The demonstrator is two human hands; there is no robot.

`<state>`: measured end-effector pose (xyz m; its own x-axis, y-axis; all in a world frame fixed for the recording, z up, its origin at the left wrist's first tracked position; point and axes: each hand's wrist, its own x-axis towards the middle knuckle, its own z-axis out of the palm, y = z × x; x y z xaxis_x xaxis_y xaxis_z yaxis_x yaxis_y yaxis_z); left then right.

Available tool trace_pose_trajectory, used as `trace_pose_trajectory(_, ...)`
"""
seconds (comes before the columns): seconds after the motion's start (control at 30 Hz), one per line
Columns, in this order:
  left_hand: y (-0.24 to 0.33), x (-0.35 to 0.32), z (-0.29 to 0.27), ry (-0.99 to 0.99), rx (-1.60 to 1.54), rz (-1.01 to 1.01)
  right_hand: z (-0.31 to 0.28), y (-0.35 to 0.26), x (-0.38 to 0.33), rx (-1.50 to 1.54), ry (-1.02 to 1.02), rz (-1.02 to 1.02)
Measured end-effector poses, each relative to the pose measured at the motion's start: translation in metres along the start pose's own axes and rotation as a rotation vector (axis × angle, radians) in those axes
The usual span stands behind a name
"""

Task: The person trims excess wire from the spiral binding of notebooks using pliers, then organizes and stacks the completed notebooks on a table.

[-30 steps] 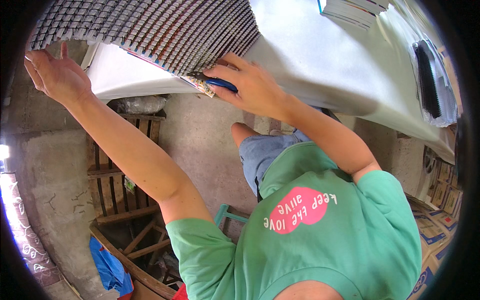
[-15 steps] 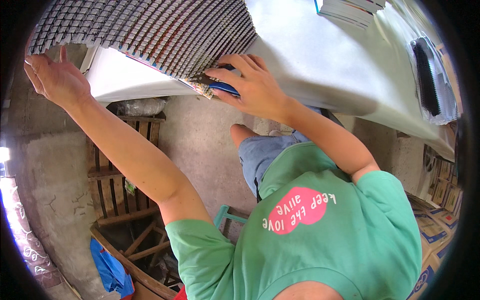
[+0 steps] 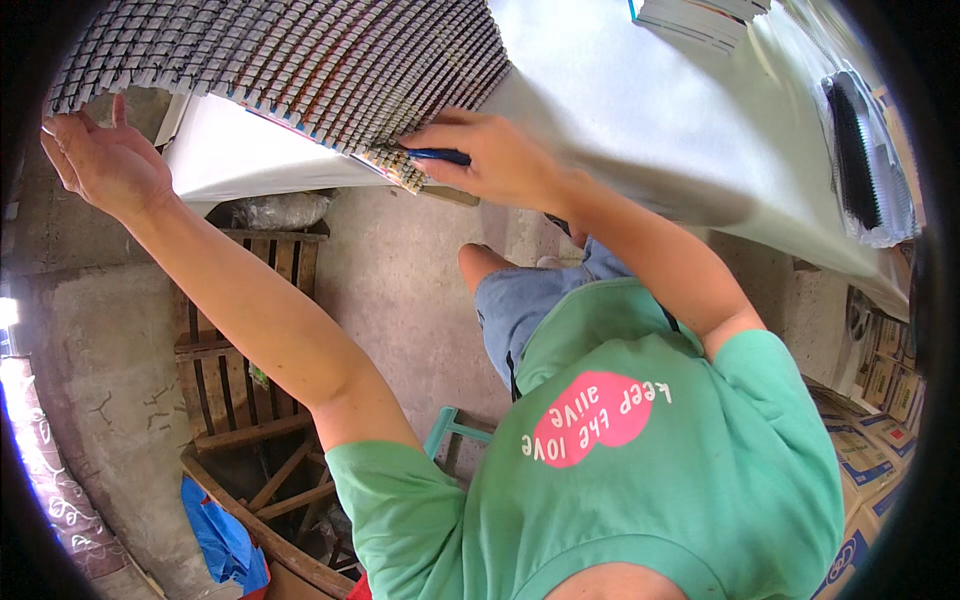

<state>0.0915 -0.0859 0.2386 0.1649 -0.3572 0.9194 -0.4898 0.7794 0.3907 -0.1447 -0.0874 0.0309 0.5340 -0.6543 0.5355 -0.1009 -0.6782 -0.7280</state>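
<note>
A large stack of wire-bound books [image 3: 290, 70] fills the upper left, its rows of dark wire loops facing me. At its far left corner my left hand [image 3: 110, 165] grips the overhanging edge, thumb raised on one side and fingers on the other; some fingertips are hidden by the stack. My right hand [image 3: 500, 160] is closed around blue-handled pliers [image 3: 440, 156] at the stack's near right corner. The handles look squeezed together. The jaws lie against the wire loops at that corner, mostly hidden by my fingers and the loops.
The stack lies on a white-covered table [image 3: 620, 110]. More books [image 3: 700, 22] stand at the back, and black binding combs in clear plastic [image 3: 855, 150] lie at the right. Below are a wooden pallet [image 3: 250, 340], a green stool [image 3: 455, 430], a blue bag [image 3: 220, 530] and cartons [image 3: 870, 450].
The pliers' handles have gone from spread to closed together, and my right hand has turned and shifted slightly left. My left hand has moved a little left with the stack's edge.
</note>
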Motion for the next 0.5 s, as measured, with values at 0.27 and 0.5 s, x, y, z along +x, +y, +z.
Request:
trace_pose_trajectory(0.27, 0.005, 0.0, 0.001, -0.017, 0.03, 0.0, 0.004, -0.013, -0.014, -0.226, 0.142, -0.014)
trace_pose_trajectory(0.5, 0.003, 0.001, 0.002, 0.007, 0.019, -0.015, 0.015, -0.012, -0.015, -0.456, 0.22, -0.13)
